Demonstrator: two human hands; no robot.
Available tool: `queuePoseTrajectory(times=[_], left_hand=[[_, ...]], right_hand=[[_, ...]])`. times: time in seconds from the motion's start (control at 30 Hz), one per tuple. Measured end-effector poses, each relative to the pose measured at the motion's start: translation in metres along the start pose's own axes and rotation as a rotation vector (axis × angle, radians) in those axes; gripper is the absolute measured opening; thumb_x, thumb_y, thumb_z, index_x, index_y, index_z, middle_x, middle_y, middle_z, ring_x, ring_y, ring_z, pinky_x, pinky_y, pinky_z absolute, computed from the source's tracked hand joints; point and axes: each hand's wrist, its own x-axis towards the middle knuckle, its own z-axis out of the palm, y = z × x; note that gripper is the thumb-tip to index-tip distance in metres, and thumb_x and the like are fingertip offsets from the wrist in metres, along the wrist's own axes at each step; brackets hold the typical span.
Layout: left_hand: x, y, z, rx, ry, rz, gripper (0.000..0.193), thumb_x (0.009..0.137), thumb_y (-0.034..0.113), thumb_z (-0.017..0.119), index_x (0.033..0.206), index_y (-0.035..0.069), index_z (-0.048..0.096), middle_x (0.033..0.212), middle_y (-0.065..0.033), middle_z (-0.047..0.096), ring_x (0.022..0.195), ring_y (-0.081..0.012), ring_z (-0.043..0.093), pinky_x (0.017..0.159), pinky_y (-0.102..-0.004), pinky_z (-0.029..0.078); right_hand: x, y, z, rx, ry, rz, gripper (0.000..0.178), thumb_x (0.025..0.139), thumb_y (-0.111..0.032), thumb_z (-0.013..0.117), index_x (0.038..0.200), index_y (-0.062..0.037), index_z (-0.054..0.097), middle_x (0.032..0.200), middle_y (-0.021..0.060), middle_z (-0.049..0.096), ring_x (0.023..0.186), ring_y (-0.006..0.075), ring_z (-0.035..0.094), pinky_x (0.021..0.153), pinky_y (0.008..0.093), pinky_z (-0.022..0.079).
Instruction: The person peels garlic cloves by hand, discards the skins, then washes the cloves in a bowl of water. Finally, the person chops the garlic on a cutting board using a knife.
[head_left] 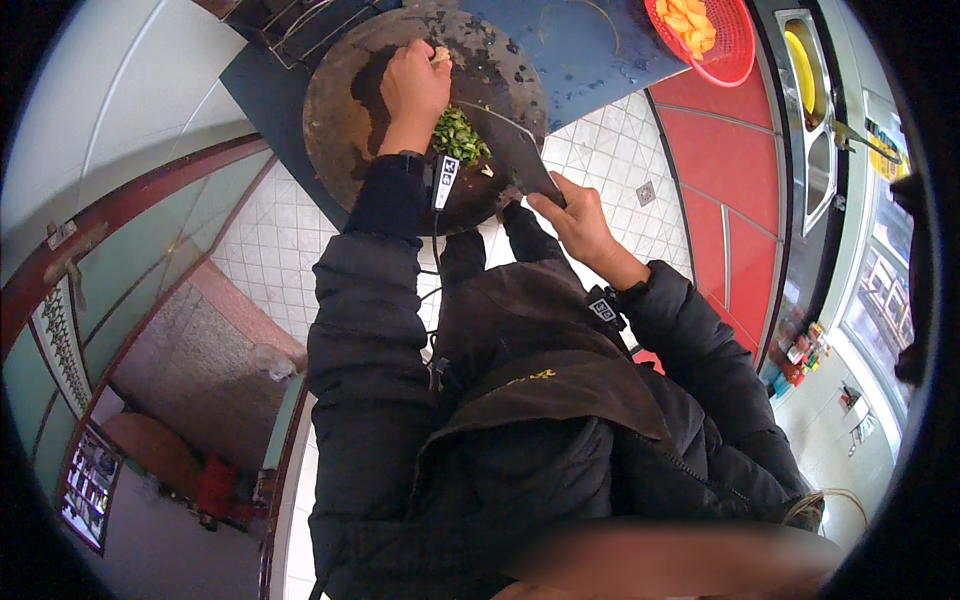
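Note:
My right hand (580, 225) is wrapped round the handle of a cleaver (518, 150). Its wide dark blade slants over the right part of a round wooden chopping board (340, 110). On the far side of the board, my left hand (414, 85) has its fingers closed on a small pale piece of food (440, 56); its kind is too small to tell. A heap of chopped green vegetable (457, 136) lies in the middle of the board, between my left wrist and the blade. A small pale bit (487, 171) rests near the heap.
The board stands on a blue table (590, 50). A red plastic basket (735, 60) with orange slices (686, 25) sits at its far right. Red cabinets (715, 150) and a metal sink (820, 165) line the right side. A wire rack (300, 30) is at the far left.

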Motion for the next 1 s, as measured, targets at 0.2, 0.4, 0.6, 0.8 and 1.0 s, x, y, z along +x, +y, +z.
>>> queuePoseTrajectory(times=[0.2, 0.4, 0.6, 0.8, 1.0], left_hand=[[-0.016, -0.029, -0.029, -0.188, 0.121, -0.236, 0.033, 0.079, 0.036, 0.078, 0.093, 0.007, 0.071, 0.083, -0.0093, 0.073, 0.072, -0.0273, 0.069, 0.070, -0.0397, 0.053], [-0.104, -0.081, -0.083, -0.687, 0.078, -0.501, 0.020, 0.088, 0.014, 0.074, 0.100, -0.001, 0.068, 0.083, -0.0055, 0.069, 0.070, -0.0117, 0.065, 0.060, -0.0248, 0.052], [-0.171, -0.086, -0.075, -1.075, 0.037, -0.677, 0.023, 0.085, 0.001, 0.069, 0.105, -0.007, 0.059, 0.088, -0.0176, 0.068, 0.072, -0.0236, 0.070, 0.064, -0.0328, 0.062], [-0.176, -0.053, -0.038, -1.152, 0.022, -0.618, 0.019, 0.084, 0.002, 0.071, 0.096, -0.006, 0.058, 0.080, -0.0159, 0.069, 0.067, -0.0198, 0.070, 0.060, -0.0317, 0.060], [-0.173, -0.034, -0.021, -0.942, -0.032, -0.632, 0.014, 0.085, 0.000, 0.070, 0.085, -0.005, 0.057, 0.073, -0.0115, 0.067, 0.059, -0.0196, 0.069, 0.050, -0.0297, 0.057]], right_hand=[[0.011, 0.000, 0.001, -0.252, -0.057, -0.063, 0.035, 0.091, -0.023, 0.067, 0.117, -0.0001, 0.060, 0.070, 0.0234, 0.062, 0.059, 0.0334, 0.062, 0.059, 0.0409, 0.048], [0.024, -0.009, 0.043, -0.469, -0.224, -0.205, 0.024, 0.092, -0.025, 0.062, 0.103, -0.0041, 0.058, 0.074, 0.0230, 0.063, 0.074, 0.0449, 0.062, 0.066, 0.0520, 0.048], [0.036, -0.023, 0.064, -0.520, -0.256, -0.166, 0.024, 0.092, -0.026, 0.062, 0.100, -0.0044, 0.060, 0.078, 0.0253, 0.066, 0.078, 0.0457, 0.065, 0.070, 0.0550, 0.051], [0.042, -0.030, 0.058, -0.490, -0.129, -0.180, 0.027, 0.091, -0.027, 0.063, 0.102, -0.0021, 0.061, 0.079, 0.0264, 0.066, 0.079, 0.0462, 0.064, 0.071, 0.0548, 0.051], [0.038, -0.036, 0.065, -0.607, -0.142, -0.163, 0.028, 0.092, -0.028, 0.061, 0.106, -0.0028, 0.060, 0.084, 0.0253, 0.067, 0.081, 0.0455, 0.065, 0.073, 0.0552, 0.051]])
